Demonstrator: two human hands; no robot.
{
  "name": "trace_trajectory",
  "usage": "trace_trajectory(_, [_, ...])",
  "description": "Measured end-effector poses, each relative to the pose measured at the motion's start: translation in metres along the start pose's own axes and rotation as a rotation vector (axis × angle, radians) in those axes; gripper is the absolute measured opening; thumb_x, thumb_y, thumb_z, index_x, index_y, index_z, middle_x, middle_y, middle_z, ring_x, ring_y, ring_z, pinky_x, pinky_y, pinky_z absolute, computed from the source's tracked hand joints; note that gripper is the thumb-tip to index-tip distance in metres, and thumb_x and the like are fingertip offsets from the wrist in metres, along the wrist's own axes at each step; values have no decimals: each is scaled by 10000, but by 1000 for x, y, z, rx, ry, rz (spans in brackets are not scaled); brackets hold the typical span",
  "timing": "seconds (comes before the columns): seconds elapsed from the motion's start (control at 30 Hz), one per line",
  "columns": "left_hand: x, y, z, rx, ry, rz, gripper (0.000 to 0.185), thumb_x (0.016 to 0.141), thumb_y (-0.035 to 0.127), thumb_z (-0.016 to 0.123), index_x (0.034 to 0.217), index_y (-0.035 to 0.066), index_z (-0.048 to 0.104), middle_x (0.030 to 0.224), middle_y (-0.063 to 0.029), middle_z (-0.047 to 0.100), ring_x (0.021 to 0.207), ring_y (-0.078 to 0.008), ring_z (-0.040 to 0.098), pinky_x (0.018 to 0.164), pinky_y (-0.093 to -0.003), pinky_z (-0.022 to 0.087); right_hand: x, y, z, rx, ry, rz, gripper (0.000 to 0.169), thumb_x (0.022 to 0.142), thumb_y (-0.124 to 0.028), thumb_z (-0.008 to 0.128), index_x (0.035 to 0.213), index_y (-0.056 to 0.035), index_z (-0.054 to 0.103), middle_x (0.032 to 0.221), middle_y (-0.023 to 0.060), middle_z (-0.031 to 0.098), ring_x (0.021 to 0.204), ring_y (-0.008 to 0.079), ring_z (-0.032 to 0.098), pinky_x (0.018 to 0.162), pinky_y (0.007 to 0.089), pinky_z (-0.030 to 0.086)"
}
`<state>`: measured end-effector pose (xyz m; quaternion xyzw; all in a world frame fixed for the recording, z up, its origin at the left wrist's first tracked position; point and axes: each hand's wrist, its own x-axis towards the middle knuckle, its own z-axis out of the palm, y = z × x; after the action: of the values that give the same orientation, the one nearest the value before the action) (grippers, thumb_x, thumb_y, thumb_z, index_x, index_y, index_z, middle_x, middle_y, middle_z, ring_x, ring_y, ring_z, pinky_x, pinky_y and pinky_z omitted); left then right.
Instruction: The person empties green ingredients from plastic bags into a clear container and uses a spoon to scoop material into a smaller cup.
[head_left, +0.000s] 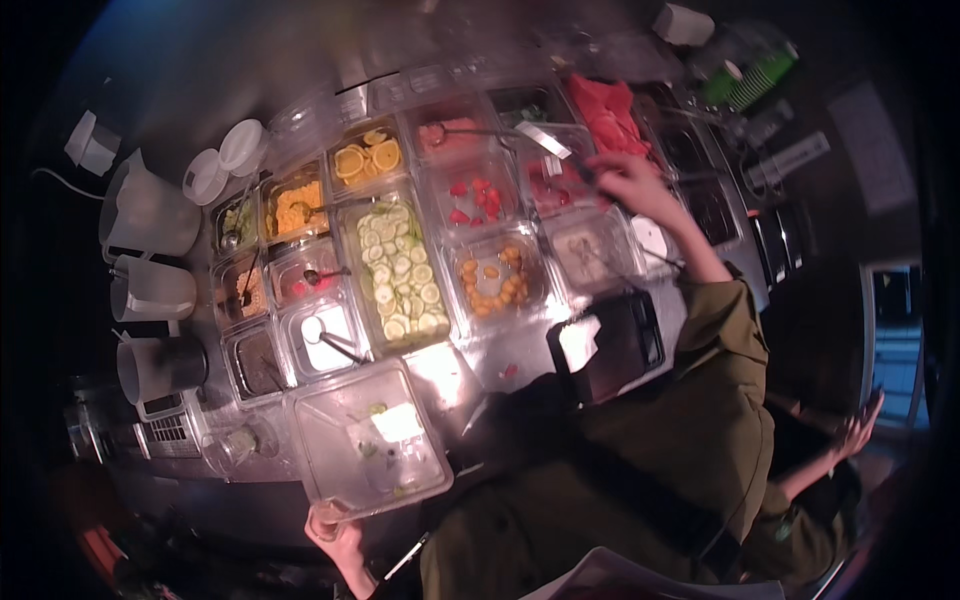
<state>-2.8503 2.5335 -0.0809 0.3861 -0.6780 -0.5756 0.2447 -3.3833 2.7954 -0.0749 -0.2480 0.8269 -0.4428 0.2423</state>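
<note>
My left hand (334, 525) grips the lower corner of a clear plastic container (322, 442). A few green scraps lie inside it. My right hand (634, 184) reaches over a clear tub of red pieces (551, 187), its fingers blurred. A dark thing shows at the fingertips, but I cannot tell whether they hold it. Left of that hand is a bright metal strip (544, 139). Nearby stand tubs of strawberry-like red pieces (487, 201), small orange fruits (491, 292) and pale pieces in liquid (585, 251). A long tub of citrus slices (401, 270) lies between my hands.
Smaller tubs hold orange slices (367, 159), orange pieces (296, 206) and white contents (341, 341). Plastic pitchers (150, 214) line the left edge. A red cloth or bag (607, 112) lies behind my right hand. Another person's hand (859, 435) is at the right.
</note>
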Motion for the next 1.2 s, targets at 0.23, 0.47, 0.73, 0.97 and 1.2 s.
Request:
trace_trajectory(0.23, [48, 85, 85, -52, -19, -105, 166, 510, 7, 617, 597, 31, 477, 574, 11, 481, 492, -74, 432, 482, -211, 335, 179, 94, -60, -970, 26, -119, 346, 708, -293, 585, 837, 26, 609, 710, 197, 604, 668, 317, 603, 623, 402, 465])
trace_trajectory(0.47, [113, 87, 113, 93, -183, -194, 270, 526, 114, 659, 723, 22, 499, 667, -13, 511, 587, -95, 467, 547, -240, 373, 258, 113, -43, -1262, -210, -108, 338, 662, -324, 650, 797, -16, 620, 819, 158, 616, 774, 304, 604, 671, 393, 494])
trace_trajectory(0.73, [134, 88, 126, 127, -293, -127, 414, 551, 211, 689, 873, 8, 525, 797, -53, 551, 731, -128, 525, 645, -278, 421, 271, 131, -25, -1415, -228, -310, 154, 649, -152, 584, 743, -44, 641, 770, 138, 624, 729, 288, 618, 613, 381, 500])
trace_trajectory(0.97, [143, 111, 161, 62, -247, -218, 234, 538, 98, 659, 683, 21, 493, 586, 31, 487, 527, -46, 441, 488, -197, 353, 237, 102, -67, -1416, -15, -335, 131, 644, -140, 571, 704, -39, 631, 758, 138, 606, 687, 265, 615, 576, 379, 490])
trace_trajectory(1.2, [139, 116, 169, 292, -235, -118, 195, 750, 130, 616, 669, 16, 480, 571, 34, 462, 533, -32, 398, 475, -189, 330, 267, 133, -35, -1522, -77, -434, 133, 706, -129, 523, 700, -64, 639, 835, 119, 592, 699, 227, 620, 574, 354, 481])
